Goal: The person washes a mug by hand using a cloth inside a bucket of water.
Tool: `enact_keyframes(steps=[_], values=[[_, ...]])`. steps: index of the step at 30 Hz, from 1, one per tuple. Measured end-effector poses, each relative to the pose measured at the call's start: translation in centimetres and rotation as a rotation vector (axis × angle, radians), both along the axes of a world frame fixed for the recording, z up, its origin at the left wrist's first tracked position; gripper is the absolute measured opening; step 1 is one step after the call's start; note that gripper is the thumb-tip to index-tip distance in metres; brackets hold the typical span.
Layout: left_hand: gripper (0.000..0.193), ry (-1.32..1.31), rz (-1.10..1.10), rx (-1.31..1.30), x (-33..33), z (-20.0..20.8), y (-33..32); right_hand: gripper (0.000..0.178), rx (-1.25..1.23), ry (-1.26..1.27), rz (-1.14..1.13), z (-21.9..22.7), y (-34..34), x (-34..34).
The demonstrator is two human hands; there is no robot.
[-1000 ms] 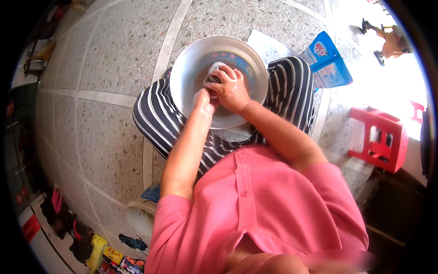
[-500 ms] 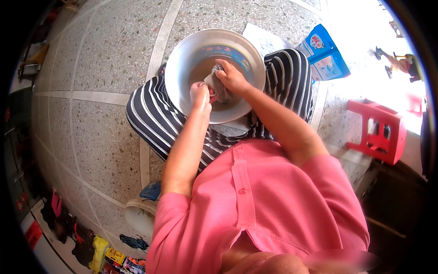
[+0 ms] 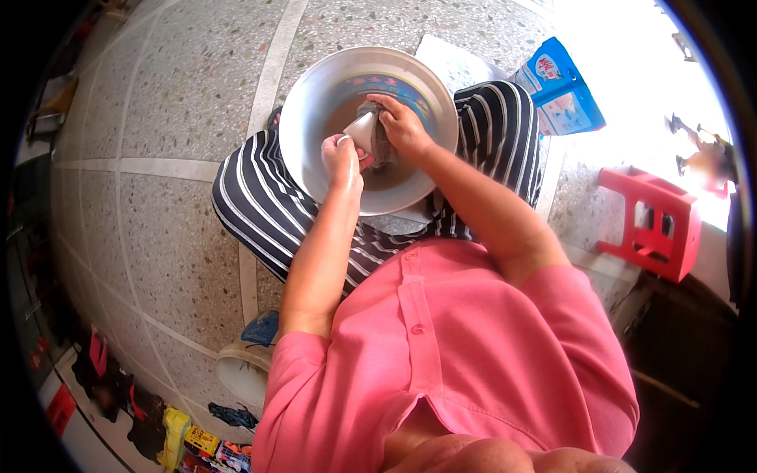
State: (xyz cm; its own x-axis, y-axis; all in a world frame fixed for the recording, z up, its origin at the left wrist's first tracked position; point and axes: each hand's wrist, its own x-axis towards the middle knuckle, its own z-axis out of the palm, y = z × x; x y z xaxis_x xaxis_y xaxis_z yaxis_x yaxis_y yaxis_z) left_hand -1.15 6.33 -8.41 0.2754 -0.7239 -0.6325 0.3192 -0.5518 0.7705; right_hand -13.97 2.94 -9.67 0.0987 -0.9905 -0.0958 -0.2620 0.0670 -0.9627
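Between my knees stands a wide metal basin (image 3: 303,150) with a coloured pattern on its inner wall and murky brownish water in the bottom. Inside its rim, my left hand (image 3: 341,162) is closed on a smooth white object (image 3: 360,132), perhaps a cup; the fingers and a cloth cover much of it. My right hand (image 3: 402,130) grips that wet grey cloth (image 3: 382,146), pressed against the white object's right side. Both hands are over the water, close together.
A blue packet (image 3: 560,91) stands beyond my right knee, near a pale sheet (image 3: 453,63) behind the basin. To the right is a red plastic stool (image 3: 654,225) on its side. A whitish bucket (image 3: 240,369) sits by my left hip. Speckled tiles (image 3: 181,244) cover the floor.
The white object has come further into view between my hands. My left hand has shifted slightly left and up, and the cloth now lies more upright under my right hand.
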Motion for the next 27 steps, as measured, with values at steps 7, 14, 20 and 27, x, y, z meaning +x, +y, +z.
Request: enact_keyframes(steps=[7,14,20,27], values=[[0.018,-0.040,-0.049,-0.059,0.2,0.2,-0.2,0.040,0.126,-0.145,-0.090,-0.4,-0.3,-0.3],[0.014,-0.047,-0.077,-0.170,1.2,1.6,-0.3,0.040,0.435,-0.541,-0.184,0.3,-0.7,-0.6],[0.013,0.268,-0.065,-0.086,2.4,2.7,-0.5,0.038,0.620,-0.809,-0.144,1.2,-1.3,-1.5],[0.003,0.554,0.035,0.038,2.6,1.2,-1.1,0.032,0.728,-0.918,-0.166,1.2,-0.9,-1.5]])
